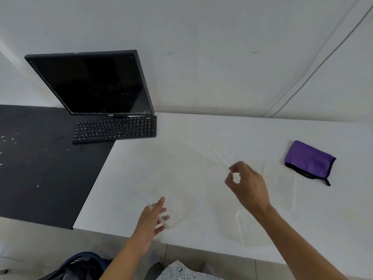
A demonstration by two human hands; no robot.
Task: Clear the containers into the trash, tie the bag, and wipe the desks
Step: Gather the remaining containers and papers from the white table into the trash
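the job has only just begun, i think. the right hand (248,184) pinches a thin white stick (223,161) between thumb and fingertips, over the white desk (201,134). the left hand (153,217) holds a second stick (161,219) in its loosely bent fingers, near the front edge of that desk. some clear containers (279,184) lie on the white desk by the hands (they are see-through and very hard to make out), so they have not gone in the trash yet. a dark bin (80,263) shows low down by the person's legs, and i can't tell if its bag is tied. the black desk (40,168) has little white crumbs (6,138) on it, and the purple cloth (309,160) lies folded, well apart from both hands, so the wiping looks not done
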